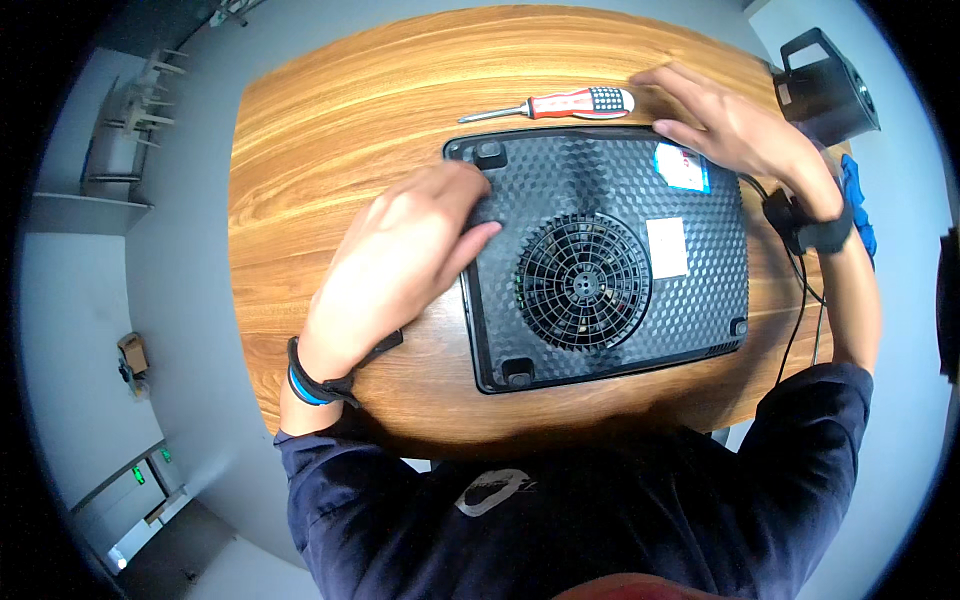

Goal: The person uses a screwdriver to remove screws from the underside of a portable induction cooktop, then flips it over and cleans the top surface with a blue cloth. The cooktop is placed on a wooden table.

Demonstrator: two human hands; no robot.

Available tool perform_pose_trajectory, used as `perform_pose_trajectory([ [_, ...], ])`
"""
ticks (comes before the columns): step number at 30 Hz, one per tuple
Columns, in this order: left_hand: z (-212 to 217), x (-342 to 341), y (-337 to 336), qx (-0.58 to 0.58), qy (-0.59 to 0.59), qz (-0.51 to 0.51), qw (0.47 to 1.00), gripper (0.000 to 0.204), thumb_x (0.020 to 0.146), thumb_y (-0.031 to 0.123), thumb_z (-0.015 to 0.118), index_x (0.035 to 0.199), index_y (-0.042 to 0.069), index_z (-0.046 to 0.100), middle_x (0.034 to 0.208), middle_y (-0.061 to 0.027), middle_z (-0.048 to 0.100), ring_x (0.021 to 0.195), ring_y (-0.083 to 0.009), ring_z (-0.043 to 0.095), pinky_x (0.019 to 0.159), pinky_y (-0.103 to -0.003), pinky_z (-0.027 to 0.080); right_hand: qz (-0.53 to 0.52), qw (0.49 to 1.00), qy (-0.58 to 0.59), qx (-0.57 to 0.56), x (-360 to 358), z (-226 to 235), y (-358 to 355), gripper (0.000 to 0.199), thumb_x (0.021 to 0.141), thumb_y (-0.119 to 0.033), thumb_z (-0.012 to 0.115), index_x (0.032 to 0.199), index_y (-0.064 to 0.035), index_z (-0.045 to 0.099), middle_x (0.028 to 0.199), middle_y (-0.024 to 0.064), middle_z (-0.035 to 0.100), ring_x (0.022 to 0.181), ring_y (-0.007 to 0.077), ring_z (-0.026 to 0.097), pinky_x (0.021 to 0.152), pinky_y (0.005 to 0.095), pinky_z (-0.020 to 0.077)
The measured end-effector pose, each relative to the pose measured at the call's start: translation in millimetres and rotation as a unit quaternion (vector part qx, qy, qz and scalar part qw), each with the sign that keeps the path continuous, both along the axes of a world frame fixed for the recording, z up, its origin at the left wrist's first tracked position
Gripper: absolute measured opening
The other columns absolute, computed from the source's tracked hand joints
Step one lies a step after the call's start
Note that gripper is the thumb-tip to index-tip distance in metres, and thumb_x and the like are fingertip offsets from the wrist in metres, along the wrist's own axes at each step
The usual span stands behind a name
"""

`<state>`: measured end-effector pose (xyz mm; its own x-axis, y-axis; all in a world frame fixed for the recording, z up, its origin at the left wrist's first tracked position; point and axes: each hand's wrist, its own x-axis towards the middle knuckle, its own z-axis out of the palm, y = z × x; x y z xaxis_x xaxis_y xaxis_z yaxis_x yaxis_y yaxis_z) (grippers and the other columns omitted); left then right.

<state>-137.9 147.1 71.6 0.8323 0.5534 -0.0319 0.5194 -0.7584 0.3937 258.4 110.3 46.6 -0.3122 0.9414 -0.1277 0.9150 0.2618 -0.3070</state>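
A black flat appliance (690,310), which looks like an induction cooktop, lies bottom side up on the wooden table (330,130). Its patterned underside has a round fan grille (585,283), small corner feet, a blue-and-white sticker and a white label (668,247). My left hand (400,230) is at its upper left edge, slightly blurred, thumb apart from the bent fingers. Over the far right corner is my right hand (740,130), fingers stretched out and thumb apart, holding nothing. Just beyond the far edge lies a screwdriver (575,103) with a red-and-white handle, its tip pointing left.
A dark jug-like container (825,95) with a handle stands at the far right. Black cables (803,300) run down beside the appliance's right side, near my right wrist strap. Blue cloth (857,200) shows at the table's right edge.
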Motion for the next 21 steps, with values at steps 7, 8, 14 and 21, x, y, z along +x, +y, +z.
perform_pose_trajectory([
  [7,-23.0,12.2,12.9,0.03,-0.017,0.064,0.997,0.074,0.102,0.033,0.083,0.162,-0.001,0.055,0.164,-0.0254,0.059,0.149,-0.0435,0.059,0.121,-0.049,0.052,-0.151,0.988,0.022,0.014,36.1,8.2,-100.5,0.057,0.112,-0.033,0.069,0.159,-0.005,0.053,0.151,0.0247,0.065,0.138,0.0442,0.066,0.113,0.0494,0.0569],
  [8,-22.3,16.2,14.4,0.008,-0.01,0.065,0.998,0.073,0.102,0.034,0.082,0.16,-0.002,0.056,0.16,-0.0267,0.061,0.147,-0.0448,0.061,0.12,-0.05,0.053,-0.175,0.983,0.051,-0.011,40.4,1.3,-109.4,0.058,0.113,-0.034,0.069,0.16,-0.0044,0.053,0.151,0.0257,0.065,0.139,0.0444,0.066,0.115,0.0491,0.0562],
  [14,-25.7,31.0,22.3,0.03,0.001,0.091,0.995,0.025,0.112,0.022,0.07,0.131,0.006,0.066,0.116,-0.0235,0.079,0.11,-0.0486,0.074,0.09,-0.055,0.058,-0.179,0.983,0.044,0.016,41.7,-6.8,-121.9,0.06,0.113,-0.038,0.069,0.157,0.0016,0.057,0.151,0.0281,0.067,0.14,0.0438,0.066,0.118,0.0483,0.0539],
  [21,-27.3,35.6,15.9,0.015,0.024,0.111,0.993,0.026,0.113,0.021,0.068,0.133,0.005,0.063,0.122,-0.0238,0.079,0.115,-0.0479,0.074,0.093,-0.052,0.059,-0.176,0.981,0.075,0.024,47.5,-15.5,-122.7,0.06,0.113,-0.037,0.07,0.157,0.0008,0.057,0.15,0.0282,0.068,0.139,0.0429,0.067,0.116,0.0486,0.0543],
])
